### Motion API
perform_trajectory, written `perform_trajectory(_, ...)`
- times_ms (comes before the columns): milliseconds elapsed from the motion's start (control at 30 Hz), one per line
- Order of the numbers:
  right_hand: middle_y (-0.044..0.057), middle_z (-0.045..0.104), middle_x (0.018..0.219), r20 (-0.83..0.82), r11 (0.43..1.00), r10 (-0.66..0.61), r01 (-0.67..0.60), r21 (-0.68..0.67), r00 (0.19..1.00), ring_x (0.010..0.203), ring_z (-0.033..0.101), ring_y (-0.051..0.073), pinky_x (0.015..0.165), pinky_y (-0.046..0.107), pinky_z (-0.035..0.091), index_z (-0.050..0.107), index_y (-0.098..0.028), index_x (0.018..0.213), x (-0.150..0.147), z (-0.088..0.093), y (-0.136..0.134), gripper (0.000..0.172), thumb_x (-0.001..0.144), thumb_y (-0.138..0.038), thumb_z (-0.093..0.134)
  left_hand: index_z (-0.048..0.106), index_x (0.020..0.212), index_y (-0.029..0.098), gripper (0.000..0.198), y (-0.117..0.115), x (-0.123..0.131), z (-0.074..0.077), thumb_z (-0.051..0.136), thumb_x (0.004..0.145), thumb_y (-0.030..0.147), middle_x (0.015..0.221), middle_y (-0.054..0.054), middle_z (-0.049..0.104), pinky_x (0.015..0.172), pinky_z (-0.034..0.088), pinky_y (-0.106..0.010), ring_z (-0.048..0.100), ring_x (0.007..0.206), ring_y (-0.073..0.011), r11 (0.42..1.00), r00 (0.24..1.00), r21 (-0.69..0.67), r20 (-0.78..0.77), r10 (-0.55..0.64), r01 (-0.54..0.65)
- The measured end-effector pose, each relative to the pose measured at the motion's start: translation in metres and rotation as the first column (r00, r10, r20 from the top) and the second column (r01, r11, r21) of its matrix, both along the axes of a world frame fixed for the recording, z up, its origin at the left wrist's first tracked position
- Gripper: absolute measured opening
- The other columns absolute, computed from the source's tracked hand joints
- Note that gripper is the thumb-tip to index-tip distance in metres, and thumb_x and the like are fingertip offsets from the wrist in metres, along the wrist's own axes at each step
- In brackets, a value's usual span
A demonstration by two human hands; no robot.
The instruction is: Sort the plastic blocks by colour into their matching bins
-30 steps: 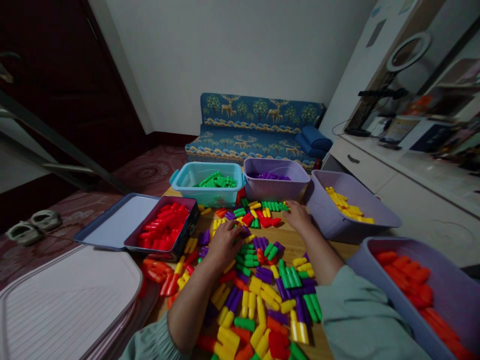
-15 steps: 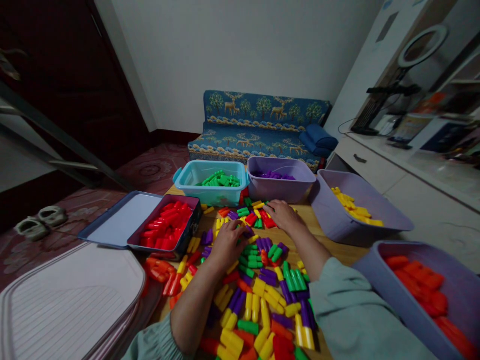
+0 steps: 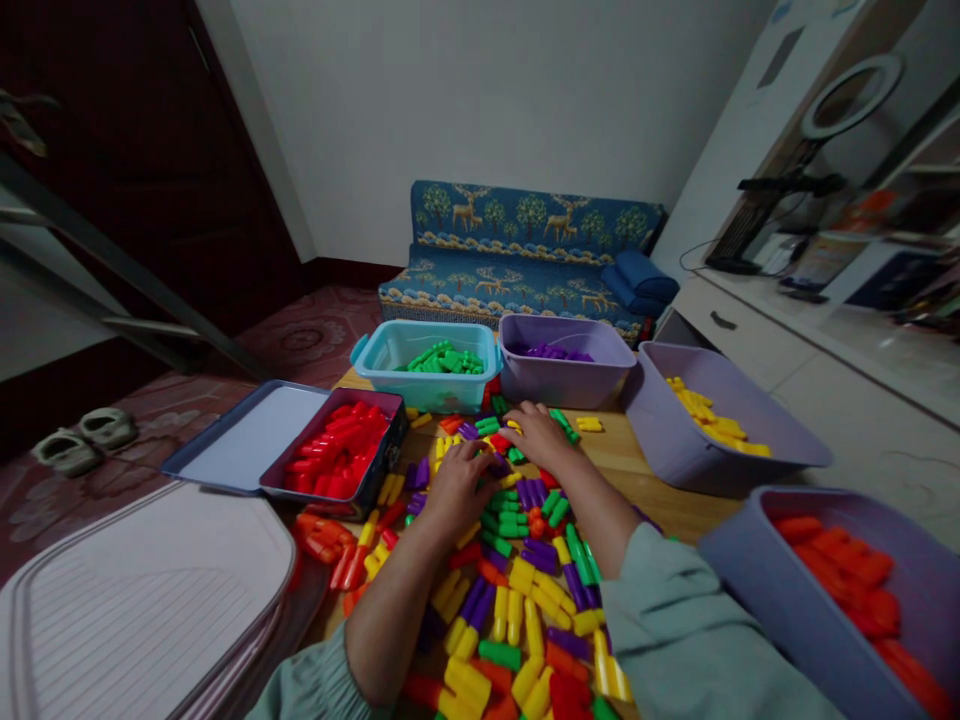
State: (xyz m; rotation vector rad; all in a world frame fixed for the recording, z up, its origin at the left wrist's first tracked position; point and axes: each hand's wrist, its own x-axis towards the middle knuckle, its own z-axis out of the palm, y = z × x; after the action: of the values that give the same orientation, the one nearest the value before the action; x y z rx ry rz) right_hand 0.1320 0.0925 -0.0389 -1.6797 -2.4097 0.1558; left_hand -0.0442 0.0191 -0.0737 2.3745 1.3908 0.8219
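Observation:
My left hand (image 3: 457,492) rests low over the loose plastic blocks in the middle of the table. Its thumb stands apart from its bent fingers, with purple blocks (image 3: 498,466) close by and no block visibly gripped. Beyond it, my right hand (image 3: 538,437) reaches over the far part of the spread, fingers apart and fingertips beside small yellow and red blocks (image 3: 499,442). What lies beneath its palm is hidden. Green blocks (image 3: 564,425) and a yellow block (image 3: 589,424) lie just right of that hand. Yellow blocks (image 3: 514,615) and others in mixed colours cover the near table.
Along the back stand a light blue bin (image 3: 427,385) with green blocks and a purple bin (image 3: 566,378) with purple ones. Rightward are a bin (image 3: 675,440) of yellow blocks and another (image 3: 757,560) of orange-red ones. An open case (image 3: 382,455) at left holds red blocks.
My right hand has moved left and slightly nearer, uncovering green and yellow blocks on its right. The left hand stays nearly in place. The view has shifted slightly.

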Motion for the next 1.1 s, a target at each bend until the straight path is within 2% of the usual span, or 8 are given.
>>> perform_trajectory(300,0.010,0.070,0.095,-0.352,0.989,-0.121,0.084,-0.119,0.928,0.094,0.063,0.022,0.084,0.031,0.045,0.069,-0.016,0.095,0.027,-0.002,-0.043,0.021,0.080,-0.021,0.056,0.065,0.096,0.019,0.019,-0.001,0.000,0.003,0.066,0.077,0.023,0.114,-0.010,0.059,0.095,0.043,-0.040,0.054,0.108,-0.0248,1.000,0.999,-0.015,0.036,0.012,-0.011)
perform_trajectory(367,0.010,0.071,0.093,-0.558,0.978,-0.208,0.156,-0.140,0.803,0.090,0.065,0.022,0.081,0.032,0.048,0.068,-0.015,0.097,0.031,-0.010,-0.054,0.024,0.079,-0.027,0.058,0.066,0.094,0.018,0.018,-0.001,0.000,0.004,0.065,0.077,0.021,0.115,-0.010,0.059,0.094,0.043,-0.040,0.054,0.108,-0.0249,1.000,0.999,-0.024,0.042,0.008,-0.007)
perform_trajectory(500,0.009,0.071,0.090,-0.869,0.953,-0.299,0.160,-0.256,0.395,0.084,0.067,0.023,0.073,0.033,0.052,0.066,-0.014,0.095,0.036,-0.020,-0.074,0.038,0.071,-0.043,0.066,0.068,0.090,0.017,0.013,0.001,-0.002,0.009,0.063,0.077,0.020,0.108,-0.010,0.063,0.090,0.046,-0.038,0.058,0.102,-0.0236,1.000,0.994,-0.029,0.110,-0.008,0.012)
perform_trajectory(567,0.008,0.071,0.084,-0.898,0.951,-0.308,0.114,-0.286,0.315,0.078,0.067,0.022,0.069,0.032,0.052,0.068,-0.014,0.092,0.035,-0.018,-0.081,0.043,0.070,-0.051,0.067,0.068,0.087,0.017,0.012,0.002,-0.003,0.013,0.059,0.079,0.017,0.097,-0.009,0.066,0.085,0.048,-0.034,0.061,0.094,-0.0210,0.999,0.982,-0.039,0.187,-0.002,0.009)
perform_trajectory(733,0.007,0.072,0.086,-0.908,0.966,-0.254,0.136,-0.221,0.333,0.080,0.065,0.021,0.075,0.033,0.052,0.072,-0.015,0.087,0.029,-0.001,-0.088,0.041,0.068,-0.051,0.069,0.068,0.093,0.017,0.019,-0.002,0.005,0.021,0.056,0.085,0.029,0.096,-0.008,0.070,0.083,0.048,-0.033,0.064,0.092,-0.0203,0.992,0.893,-0.126,0.443,0.075,-0.021)
perform_trajectory(867,0.007,0.071,0.083,-0.911,0.959,-0.282,0.066,-0.275,0.301,0.073,0.066,0.020,0.061,0.030,0.052,0.069,-0.015,0.092,0.019,0.003,-0.091,0.040,0.069,-0.048,0.069,0.060,0.115,0.015,0.044,-0.007,0.017,0.023,0.066,0.078,0.040,0.103,-0.010,0.070,0.078,0.051,-0.031,0.065,0.093,-0.0217,0.908,0.720,-0.341,0.691,0.066,0.244)
perform_trajectory(1000,0.005,0.068,0.078,-0.921,0.955,-0.284,-0.012,-0.297,0.266,0.065,0.064,0.016,0.053,0.025,0.050,0.065,-0.016,0.090,0.009,-0.002,-0.093,0.032,0.071,-0.042,0.067,0.063,0.100,0.012,0.045,-0.008,0.024,0.021,0.075,0.067,0.041,0.092,-0.007,0.071,0.078,0.051,-0.030,0.066,0.084,-0.0194,0.826,0.601,-0.398,0.794,0.092,0.399)
perform_trajectory(1100,0.005,0.069,0.083,-0.917,0.970,-0.219,-0.024,-0.241,0.334,0.067,0.063,0.015,0.057,0.025,0.050,0.064,-0.017,0.095,0.005,-0.006,-0.092,0.030,0.073,-0.037,0.065,0.064,0.091,0.012,0.040,-0.007,0.023,0.020,0.075,0.066,0.041,0.081,-0.004,0.069,0.070,0.049,-0.026,0.063,0.072,-0.0150,0.823,0.591,-0.406,0.799,0.109,0.398)
